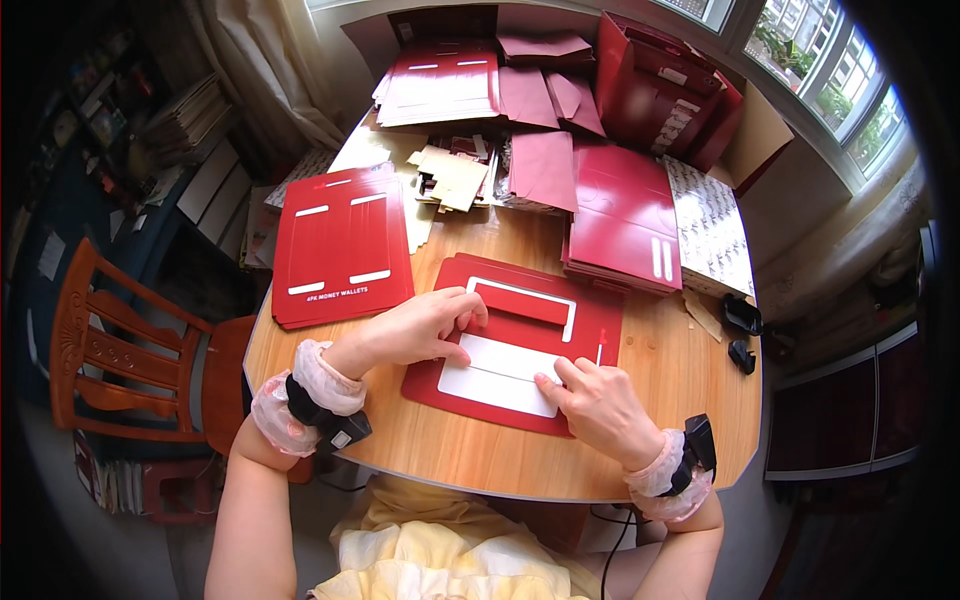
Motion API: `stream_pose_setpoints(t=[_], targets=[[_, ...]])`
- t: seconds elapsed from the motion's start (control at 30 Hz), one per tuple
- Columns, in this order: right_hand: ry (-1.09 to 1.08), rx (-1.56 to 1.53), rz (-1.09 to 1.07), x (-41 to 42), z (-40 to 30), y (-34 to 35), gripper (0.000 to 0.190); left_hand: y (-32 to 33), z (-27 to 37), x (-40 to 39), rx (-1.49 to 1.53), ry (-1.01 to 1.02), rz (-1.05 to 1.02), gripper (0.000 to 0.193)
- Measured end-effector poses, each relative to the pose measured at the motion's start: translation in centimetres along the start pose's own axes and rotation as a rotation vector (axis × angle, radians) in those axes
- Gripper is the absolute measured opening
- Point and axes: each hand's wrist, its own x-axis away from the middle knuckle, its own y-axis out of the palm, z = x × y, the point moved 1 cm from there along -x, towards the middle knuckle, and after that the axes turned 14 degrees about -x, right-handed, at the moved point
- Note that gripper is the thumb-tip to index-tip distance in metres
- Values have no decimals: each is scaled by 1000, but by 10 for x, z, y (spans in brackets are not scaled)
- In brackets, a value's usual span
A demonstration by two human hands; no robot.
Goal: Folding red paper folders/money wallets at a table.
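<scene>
A red card sheet with rounded corners lies on the table before me, other red sheets beneath it. White-edged slots frame a narrow red panel in its far half. Over its near half lies a white rectangular panel with a crease along its length. My left hand is above the sheet's left side, fingers and thumb apart, the thumb at the white panel's left edge. The fingertips of my right hand rest at that panel's right end; whether they grip it is unclear.
A stack of red printed sheets lies left. Behind are yellow card pieces, dark red envelopes and glossy red folders. A patterned white box stands right, with small black objects near the edge. A wooden chair is left.
</scene>
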Motion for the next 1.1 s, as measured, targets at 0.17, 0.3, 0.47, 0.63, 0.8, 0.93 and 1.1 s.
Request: stream_pose_setpoints(t=[0.17,0.3,0.47,0.63,0.8,0.93,1.1], targets=[[-10,-31,20,-2,0,-2,35,-3,-9,0,80,65,-44,51],[-19,-47,29,-4,0,-2,30,-2,-1,0,-19,68,-9,44],[-59,-81,54,-6,3,-4,23,14,12,-8,-340,240,267,30],[-78,-364,187,-12,18,5,15,21,6,-12,-211,189,196,29],[159,-717,321,-22,24,18,22,24,0,-14,-155,222,205,29],[194,-713,237,-23,29,21,28,18,2,-14,-176,223,149,31],[247,-759,197,-28,31,21,25,15,-2,-13,-190,235,101,32]])
